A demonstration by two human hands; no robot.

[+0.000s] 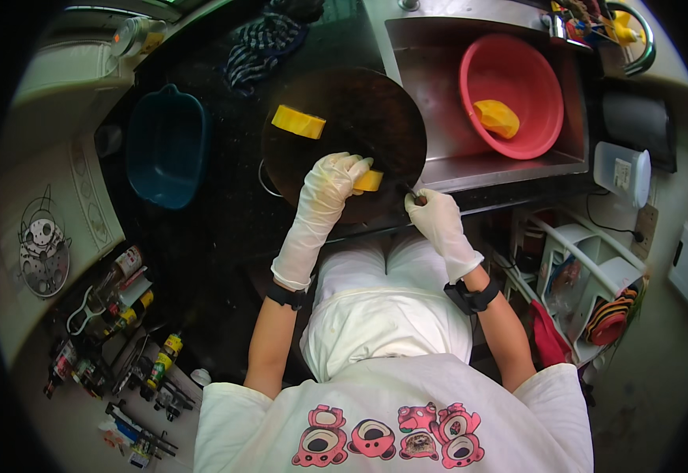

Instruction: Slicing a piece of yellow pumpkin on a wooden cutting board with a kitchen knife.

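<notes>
On a dark round wooden chopping board (379, 112), my gloved left hand (339, 171) is closed over a yellow-orange block (370, 181), perhaps pumpkin, whose right end shows past the fingers. A larger yellow block (299, 122) lies on the board beyond that hand. My gloved right hand (435, 213) grips a dark brown handle (420, 200) at the board's near right edge; its blade, if any, cannot be made out against the dark board. Another yellow-orange piece (496, 118) rests inside a red plastic basin (551, 97) in the steel sink.
The steel sink (432, 130) adjoins the board on the right, with a curved faucet (651, 44) at its far corner. A blue plastic basin (168, 148) stands left on the black counter. A striped cloth (261, 50) lies behind the board. Bottles (165, 360) stand at lower left.
</notes>
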